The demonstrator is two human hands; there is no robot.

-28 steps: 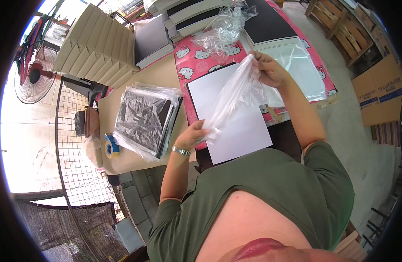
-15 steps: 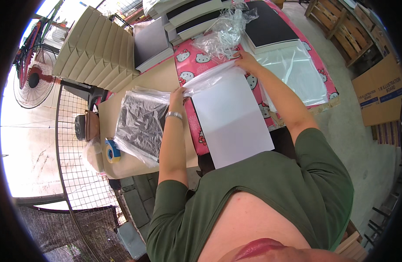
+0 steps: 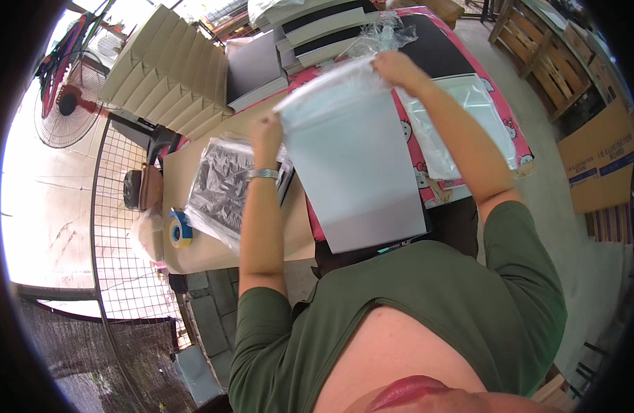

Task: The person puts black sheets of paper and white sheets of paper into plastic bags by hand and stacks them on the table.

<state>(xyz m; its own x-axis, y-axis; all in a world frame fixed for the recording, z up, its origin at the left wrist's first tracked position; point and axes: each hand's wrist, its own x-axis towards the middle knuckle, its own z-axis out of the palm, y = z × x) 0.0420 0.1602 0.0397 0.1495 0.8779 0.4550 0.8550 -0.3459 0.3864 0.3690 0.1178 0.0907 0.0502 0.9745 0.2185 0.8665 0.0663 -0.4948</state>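
Observation:
A clear plastic bag [image 3: 331, 88] stretches between my two hands along the far end of a white board [image 3: 358, 182]. My left hand [image 3: 267, 132] pinches the bag's left corner, its fingers slightly blurred. At the right corner, my right hand [image 3: 397, 71] is closed on the plastic. The board slants down toward my lap, its near edge close to my shirt. To the left lies a black board in wrinkled clear plastic [image 3: 224, 186], beside my left forearm. More clear plastic bags [image 3: 465, 131] lie flat under my right forearm.
Black-topped boards [image 3: 437, 48] and crumpled clear plastic [image 3: 382, 36] lie at the far right. Tall stacks of beige folded card [image 3: 169, 72] and grey board [image 3: 255, 69] stand at the back left. A blue tape dispenser [image 3: 181, 230] sits on brown paper [image 3: 282, 237]; a fan [image 3: 68, 103] stands left.
Both hands have lifted the plastic bag's far edge, drawing it up off the table, and the far end of the white board has risen. The left hand has shifted left.

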